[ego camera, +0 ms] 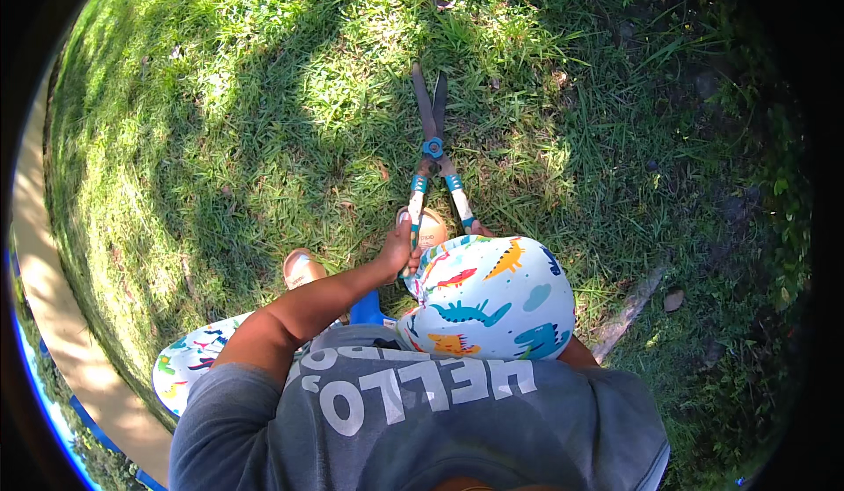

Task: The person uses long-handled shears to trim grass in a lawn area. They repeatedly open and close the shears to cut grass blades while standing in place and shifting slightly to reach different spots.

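Observation:
A pair of garden hedge shears (432,147) points away from me over the grass, its two blades slightly apart and its handles spread. Around the left handle, white and teal, my left hand (398,248) is closed, in front of a tan sandal (431,228). At the end of the other handle my right hand (481,229) shows only in part; my raised knee in dinosaur-print trousers (488,300) hides the rest. The blades lie on or just above the grass; which of these cannot be told.
Sunlit and shaded grass (250,128) surrounds me. A second sandal (303,268) is at the left, and something blue (369,308) sits beneath me. A pale strip (626,313) and a dry leaf (673,300) lie at right. A tan paved edge (72,319) curves along the left.

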A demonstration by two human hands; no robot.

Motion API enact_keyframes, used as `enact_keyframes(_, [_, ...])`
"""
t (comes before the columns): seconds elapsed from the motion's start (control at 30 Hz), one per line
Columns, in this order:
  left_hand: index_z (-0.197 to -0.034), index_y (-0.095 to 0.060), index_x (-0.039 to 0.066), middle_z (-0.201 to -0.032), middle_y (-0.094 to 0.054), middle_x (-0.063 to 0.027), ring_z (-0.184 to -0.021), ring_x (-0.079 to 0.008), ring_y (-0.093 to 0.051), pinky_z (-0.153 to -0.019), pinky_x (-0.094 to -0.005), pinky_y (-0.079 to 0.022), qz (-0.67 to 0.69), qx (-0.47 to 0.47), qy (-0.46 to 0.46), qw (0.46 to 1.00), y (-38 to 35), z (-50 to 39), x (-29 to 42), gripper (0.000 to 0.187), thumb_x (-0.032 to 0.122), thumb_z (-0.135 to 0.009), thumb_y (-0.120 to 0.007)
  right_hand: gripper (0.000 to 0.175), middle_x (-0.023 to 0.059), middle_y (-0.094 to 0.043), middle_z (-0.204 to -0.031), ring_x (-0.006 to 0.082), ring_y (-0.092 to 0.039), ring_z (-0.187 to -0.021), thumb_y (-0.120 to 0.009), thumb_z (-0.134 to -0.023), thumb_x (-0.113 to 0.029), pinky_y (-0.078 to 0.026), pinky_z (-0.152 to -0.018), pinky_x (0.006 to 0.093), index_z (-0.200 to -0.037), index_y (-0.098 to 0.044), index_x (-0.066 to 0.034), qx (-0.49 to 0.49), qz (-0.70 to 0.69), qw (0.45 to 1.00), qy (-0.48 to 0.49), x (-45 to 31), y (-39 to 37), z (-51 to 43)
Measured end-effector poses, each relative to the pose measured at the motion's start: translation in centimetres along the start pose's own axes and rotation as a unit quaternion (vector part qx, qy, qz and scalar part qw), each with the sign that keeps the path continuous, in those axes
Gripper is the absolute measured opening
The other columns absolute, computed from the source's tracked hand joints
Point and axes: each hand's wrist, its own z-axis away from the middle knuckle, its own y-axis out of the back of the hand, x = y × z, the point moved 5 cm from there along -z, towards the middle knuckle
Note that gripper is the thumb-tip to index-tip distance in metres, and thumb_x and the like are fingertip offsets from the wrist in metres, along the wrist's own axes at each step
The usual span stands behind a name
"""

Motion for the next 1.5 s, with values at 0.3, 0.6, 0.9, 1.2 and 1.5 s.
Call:
enact_keyframes(0.3, [-0.087,-0.046,0.011,-0.057,-0.044,-0.0023,-0.041,-0.0118,-0.042,-0.038,-0.0283,-0.038,0.029,-0.089,-0.049,0.994,0.3,0.0,0.1,0.056,0.062,-0.097,-0.025,0.037,-0.0056,-0.045,-0.056,0.0041,-0.041,-0.049,-0.053,-0.097,-0.039,-0.034,-0.045,0.0251,-0.076,-0.057,-0.0086,0.017,-0.028,0.999,0.000,2.4,-0.9,0.0])
enact_keyframes(0.6, [-0.082,-0.042,0.011,-0.053,-0.042,-0.0025,-0.040,-0.0129,-0.039,-0.039,-0.0301,-0.038,0.083,-0.003,-0.046,0.995,0.0,-0.7,0.9,0.057,0.064,-0.096,-0.026,0.038,-0.0055,-0.045,-0.056,0.0041,-0.041,-0.049,-0.053,-0.098,-0.040,-0.034,-0.045,0.0250,-0.077,-0.057,-0.0085,0.015,-0.059,0.998,0.004,4.1,-2.1,-1.9])
enact_keyframes(0.9, [-0.079,-0.043,0.010,-0.053,-0.044,-0.0026,-0.036,-0.0129,-0.039,-0.035,-0.0304,-0.035,-0.123,-0.069,-0.049,0.989,4.5,-0.4,4.7,0.053,0.059,-0.097,-0.035,0.038,-0.0051,-0.044,-0.055,0.0045,-0.041,-0.048,-0.052,-0.098,-0.041,-0.033,-0.044,0.0249,-0.079,-0.058,-0.0081,0.006,-0.007,0.999,0.036,2.6,3.0,-3.9])
enact_keyframes(1.2, [-0.083,-0.045,0.011,-0.052,-0.044,-0.0029,-0.037,-0.0141,-0.041,-0.034,-0.0318,-0.034,-0.066,0.013,-0.070,0.995,1.7,-4.4,7.2,0.050,0.058,-0.097,-0.036,0.043,0.0008,-0.049,-0.054,0.0090,-0.040,-0.037,-0.048,-0.097,-0.049,-0.031,-0.036,0.0257,-0.080,-0.055,-0.0103,0.051,-0.073,0.996,-0.009,4.6,-5.0,-7.7])
enact_keyframes(1.5, [-0.091,-0.043,0.013,-0.054,-0.046,-0.0026,-0.038,-0.0135,-0.040,-0.037,-0.0309,-0.037,-0.064,-0.010,-0.096,0.993,-0.6,-5.5,11.8,0.048,0.060,-0.095,-0.037,0.040,-0.0006,-0.047,-0.056,0.0074,-0.038,-0.038,-0.044,-0.099,-0.046,-0.030,-0.035,0.0253,-0.086,-0.052,-0.0089,0.033,-0.089,0.995,0.031,-1.0,-5.3,-10.0])
